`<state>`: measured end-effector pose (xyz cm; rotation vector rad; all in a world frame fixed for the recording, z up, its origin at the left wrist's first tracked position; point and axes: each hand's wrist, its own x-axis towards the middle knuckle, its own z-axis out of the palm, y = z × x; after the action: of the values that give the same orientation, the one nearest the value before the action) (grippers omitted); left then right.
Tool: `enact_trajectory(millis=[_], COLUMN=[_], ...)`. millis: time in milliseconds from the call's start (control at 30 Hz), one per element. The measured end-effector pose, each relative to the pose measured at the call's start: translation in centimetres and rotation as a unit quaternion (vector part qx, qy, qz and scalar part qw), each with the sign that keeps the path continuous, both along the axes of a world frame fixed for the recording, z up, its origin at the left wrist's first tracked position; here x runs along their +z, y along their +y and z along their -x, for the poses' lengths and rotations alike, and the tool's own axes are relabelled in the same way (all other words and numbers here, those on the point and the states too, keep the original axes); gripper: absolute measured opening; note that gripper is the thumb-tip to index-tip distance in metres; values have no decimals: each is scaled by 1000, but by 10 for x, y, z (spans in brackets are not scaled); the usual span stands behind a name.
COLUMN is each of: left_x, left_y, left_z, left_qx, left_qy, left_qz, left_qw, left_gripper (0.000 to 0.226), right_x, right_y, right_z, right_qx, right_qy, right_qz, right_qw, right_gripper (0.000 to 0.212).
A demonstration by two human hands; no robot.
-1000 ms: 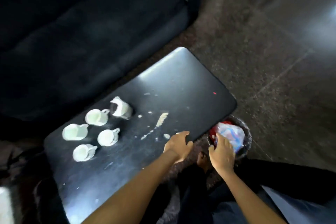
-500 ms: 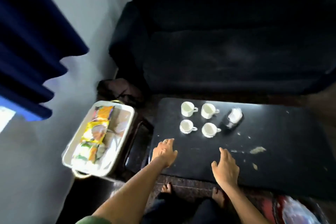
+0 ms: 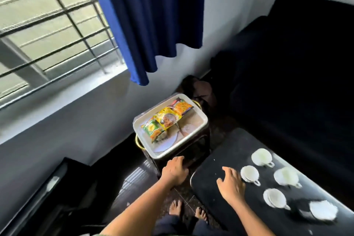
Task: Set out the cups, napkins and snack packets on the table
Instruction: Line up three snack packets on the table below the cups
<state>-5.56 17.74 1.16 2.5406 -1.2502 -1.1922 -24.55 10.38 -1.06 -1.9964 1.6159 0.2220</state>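
Beside the tray (image 3: 199, 128), now brought into view, the empty, open left hand (image 3: 175, 170) is extended; snack packets (image 3: 166, 119) come next. The right hand (image 3: 230, 184) rests open, empty.

— What sort of place is this?
— A home sitting room. A dark sofa (image 3: 298, 74) fills two o'clock, a low black table (image 3: 226, 193) sits at four.
— Anything else?
— A barred window (image 3: 47, 25) with a blue curtain (image 3: 153, 15) at eleven, bare feet (image 3: 176, 210) on the floor at six.
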Motion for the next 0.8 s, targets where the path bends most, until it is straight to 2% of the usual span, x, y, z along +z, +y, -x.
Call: enact_trajectory(millis=[167, 400, 533, 800], left_x=[-3, -9, -14, -22], left_y=[17, 29, 30, 22], left_z=[-19, -55, -89, -192], left_qx=[85, 150, 167, 173], left_qy=[15, 34, 43, 62], left_qz=[-11, -38, -45, -16], left_qw=[996, 987, 984, 983], left_gripper=[62, 63, 62, 55], right_x=[-4, -9, -11, -26], right_y=[-8, -22, -26, -32], right_z=[-27, -83, -131, -248], right_qx=[66, 119, 85, -62], right_qy=[14, 15, -28, -135], right_qz=[-52, -105, -159, -235], right_qw=[996, 987, 983, 961], right_gripper=[41, 38, 36, 34])
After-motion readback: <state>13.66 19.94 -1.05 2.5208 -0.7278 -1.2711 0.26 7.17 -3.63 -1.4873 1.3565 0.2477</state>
